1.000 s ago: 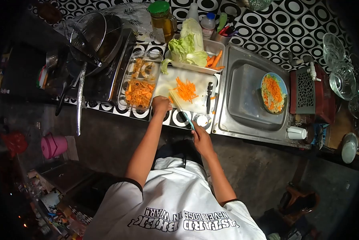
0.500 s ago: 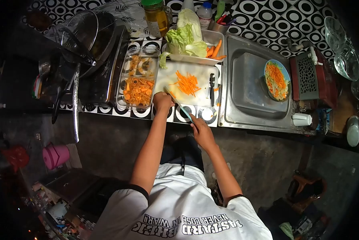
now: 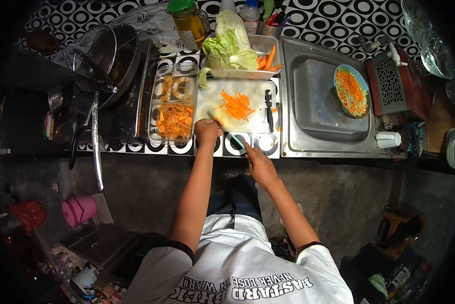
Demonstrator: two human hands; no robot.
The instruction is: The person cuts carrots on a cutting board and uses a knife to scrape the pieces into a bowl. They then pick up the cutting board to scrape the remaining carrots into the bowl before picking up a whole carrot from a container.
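Note:
My right hand is closed round the handle of a knife. Its light blue blade slants up and left across the front edge of the white cutting board. At the board's front left corner, my left hand has its fingers curled down over a small piece of carrot, beside the blade tip. A loose heap of carrot sticks lies mid-board. A black peeler rests along the board's right edge.
Left of the board stands a clear divided container with chopped carrot. Behind it, a plastic tub holds cabbage and whole carrots. A bowl of shredded vegetables sits over the sink. Pans are on the stove.
The whole view has shifted slightly with my head. Both hands stay at the front left of the board, with the knife at nearly the same slant.

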